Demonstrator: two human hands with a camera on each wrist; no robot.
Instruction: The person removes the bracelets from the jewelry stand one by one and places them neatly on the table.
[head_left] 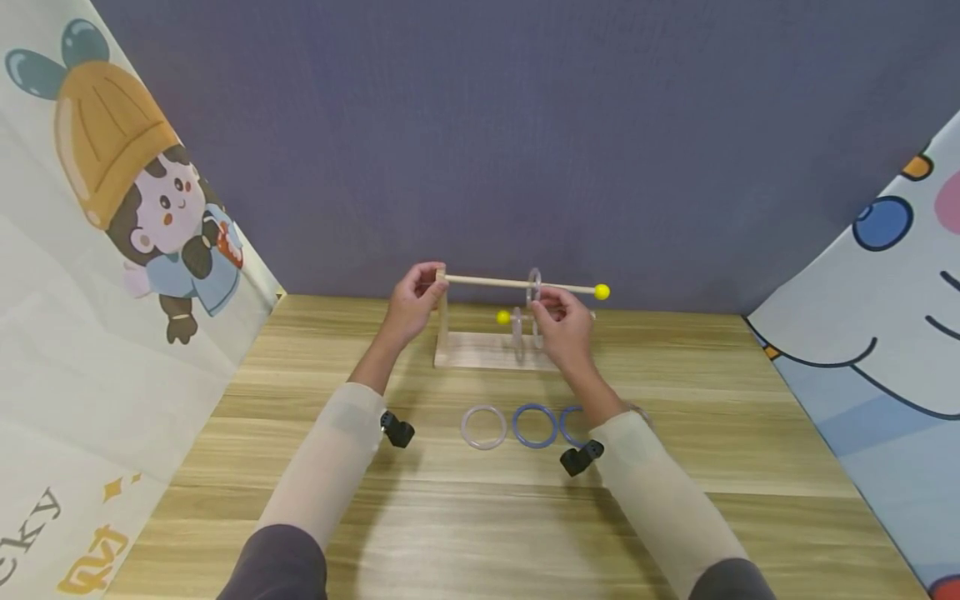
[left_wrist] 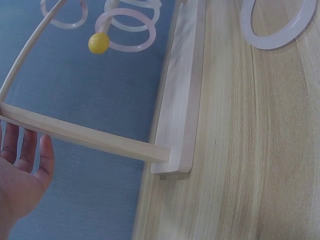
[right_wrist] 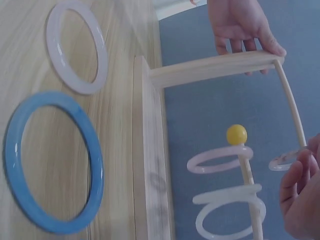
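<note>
A pale wooden ring stand (head_left: 480,350) sits at the back of the table. My left hand (head_left: 412,304) grips the top of its left post (left_wrist: 85,134), thumb in front and fingers behind. From there an upper rod (head_left: 487,282) runs right to a yellow ball (head_left: 602,292). With my right hand (head_left: 566,329) I pinch a clear bangle-like ring (head_left: 534,277), which encircles this rod. Below, a lower rod (right_wrist: 248,172) with a yellow ball (right_wrist: 236,134) carries a pinkish ring (right_wrist: 200,169) and whitish rings (right_wrist: 215,197). The right hand partly covers the lower rod.
In front of the stand lie a pale pink ring (head_left: 483,447), a blue ring (head_left: 535,445) and a second blue ring (head_left: 564,425). The right forearm partly hides that one and another ring (head_left: 647,414). A grey-blue panel (head_left: 480,150) rises behind the table.
</note>
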